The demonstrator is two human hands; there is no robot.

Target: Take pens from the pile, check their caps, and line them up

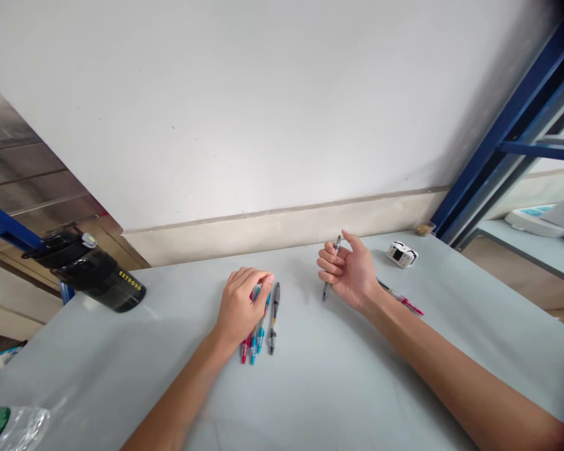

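Note:
My left hand (245, 299) lies low over a row of pens, its fingers curled and its thumb tip against them. Under it run a red pen (244, 352) and two blue pens (262, 332), their upper ends partly covered; what the fingertips grip is hidden. Just right of them, a black pen (273, 319) lies alone and parallel. My right hand (350, 269), palm turned up, has its fingers wrapped round another clear-barrelled black pen (326, 291), held slanted above the table. Behind the right wrist, a few pens, one of them red (412, 307), lie on the table.
A black bottle (98, 275) stands on the grey table (310, 388) at the left. A small white device (402, 255) and a little clear container (423, 228) are at the back right. A clear plastic item with green (14, 429) sits at the lower left. The wall (282, 125) closes the back.

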